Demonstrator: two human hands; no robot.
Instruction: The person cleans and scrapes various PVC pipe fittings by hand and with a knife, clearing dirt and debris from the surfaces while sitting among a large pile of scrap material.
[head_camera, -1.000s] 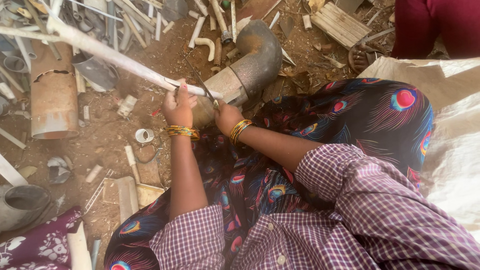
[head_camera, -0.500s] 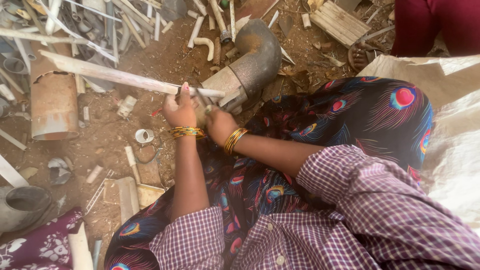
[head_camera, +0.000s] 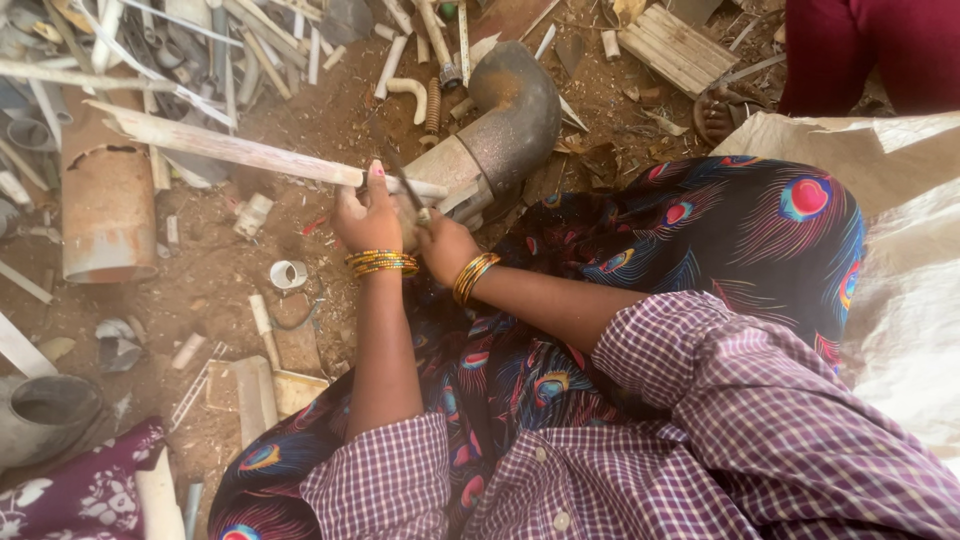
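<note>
Left hand (head_camera: 365, 215) closed around long white plastic strip (head_camera: 240, 150), stretching far left over ground; right hand (head_camera: 445, 245) gripping thin dark blade (head_camera: 405, 185) (edge beside thumb). Slip likely, cutting fingers.

Left hand (head_camera: 362, 215) grips a long pale strip (head_camera: 230, 148), matt, chalky plastic by the look of it, with a jagged, broken far-left end. Right hand (head_camera: 445, 248) is closed on a thin dark tool (head_camera: 405, 185), too slim to tell the material. Shiny gold metal bangles (head_camera: 380, 263) gleam on both wrists. Just beyond, a big grey pipe elbow (head_camera: 510, 120), dull plastic, dust-caked and scuffed. On the left, a rust-brown cylinder (head_camera: 105, 205), rough and stained. Dry, gritty dirt ground (head_camera: 200, 290). Near, a smooth cloth skirt (head_camera: 720, 230), peacock-printed, and a checked woven shirt (head_camera: 700, 430).
</note>
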